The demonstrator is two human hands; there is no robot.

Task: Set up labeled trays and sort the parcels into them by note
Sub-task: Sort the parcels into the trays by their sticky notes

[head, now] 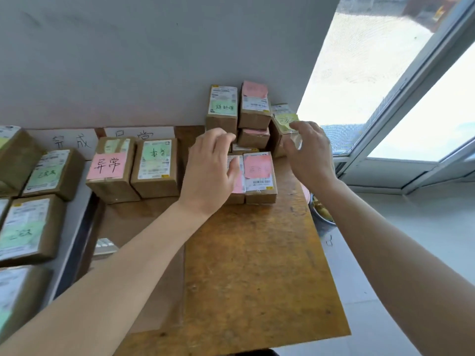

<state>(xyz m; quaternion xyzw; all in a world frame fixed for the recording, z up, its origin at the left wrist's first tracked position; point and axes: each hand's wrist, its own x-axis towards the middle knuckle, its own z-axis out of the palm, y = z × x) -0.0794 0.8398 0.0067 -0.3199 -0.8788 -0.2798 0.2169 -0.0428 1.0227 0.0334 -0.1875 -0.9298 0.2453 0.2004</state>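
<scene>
A pile of brown parcels stands at the back of the wooden table against the wall. My left hand lies spread over a front parcel with a pink note, fingers apart. Beside it sits another pink-note parcel. My right hand hovers open at the parcel with a yellow-green note on the pile's right. On top stand a green-note parcel and a pink-note parcel. Further left sit a pink-note parcel and a green-note parcel.
White paper labels with handwriting lie by the wall behind the left parcels. Several green-note parcels fill the grey surface at far left. A window is on the right. A bowl sits below the table's right edge.
</scene>
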